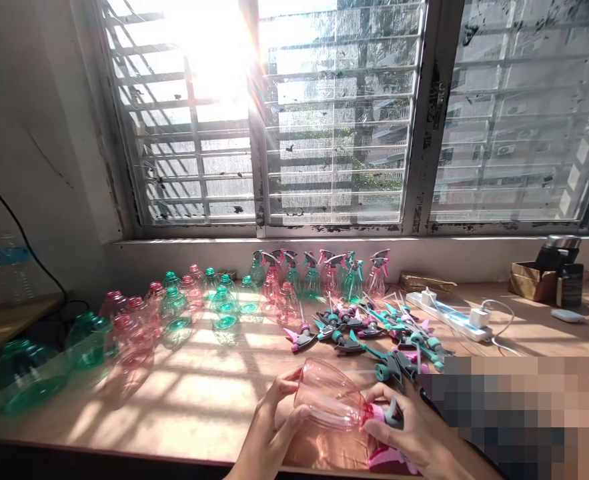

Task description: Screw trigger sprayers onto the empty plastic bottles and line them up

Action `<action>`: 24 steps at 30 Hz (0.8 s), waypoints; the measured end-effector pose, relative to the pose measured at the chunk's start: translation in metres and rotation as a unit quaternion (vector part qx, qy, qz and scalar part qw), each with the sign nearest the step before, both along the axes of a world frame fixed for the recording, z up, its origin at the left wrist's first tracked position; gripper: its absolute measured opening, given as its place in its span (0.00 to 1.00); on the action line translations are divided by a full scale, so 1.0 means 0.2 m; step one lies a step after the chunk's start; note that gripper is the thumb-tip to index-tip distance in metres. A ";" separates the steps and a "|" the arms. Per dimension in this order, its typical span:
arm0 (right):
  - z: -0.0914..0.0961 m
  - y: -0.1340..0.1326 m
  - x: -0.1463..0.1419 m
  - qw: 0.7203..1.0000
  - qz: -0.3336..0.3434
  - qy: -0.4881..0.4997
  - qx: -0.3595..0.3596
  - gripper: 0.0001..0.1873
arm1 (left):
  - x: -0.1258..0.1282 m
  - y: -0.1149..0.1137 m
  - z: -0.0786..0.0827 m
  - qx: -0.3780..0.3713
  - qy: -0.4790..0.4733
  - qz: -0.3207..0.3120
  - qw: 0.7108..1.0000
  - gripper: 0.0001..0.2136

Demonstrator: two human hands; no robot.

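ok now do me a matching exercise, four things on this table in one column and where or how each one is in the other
Things
1. pink plastic bottle
2. loose spray heads
3. white power strip
4. assembled spray bottles

Places and states
A. standing upright in a row at the back
B. white adapters plugged in
C. held between the left hand and right hand
D. heaped together, pink and teal

Pairs: 1-C, 2-D, 3-B, 4-A

Left hand (271, 427) grips pink bottle (329, 399), right hand (409, 437) sprayer (393, 415).
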State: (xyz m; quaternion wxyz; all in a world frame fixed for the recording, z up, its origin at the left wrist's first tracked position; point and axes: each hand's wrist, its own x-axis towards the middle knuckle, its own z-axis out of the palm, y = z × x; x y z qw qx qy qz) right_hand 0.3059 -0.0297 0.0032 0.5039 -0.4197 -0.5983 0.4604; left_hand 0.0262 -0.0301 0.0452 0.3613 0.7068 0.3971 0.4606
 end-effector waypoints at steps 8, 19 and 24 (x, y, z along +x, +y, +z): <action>0.03 -0.03 -0.03 0.999 0.035 0.023 -0.005 0.27 | -0.01 0.02 -0.02 0.027 0.000 -0.002 1.000 0.18; 0.02 -0.02 -0.03 0.997 0.004 0.056 -0.054 0.30 | -0.01 0.02 -0.02 0.031 -0.004 -0.030 0.999 0.16; -0.01 -0.01 -0.02 0.994 0.078 0.067 -0.046 0.29 | -0.01 0.00 -0.02 0.015 0.001 -0.046 0.999 0.19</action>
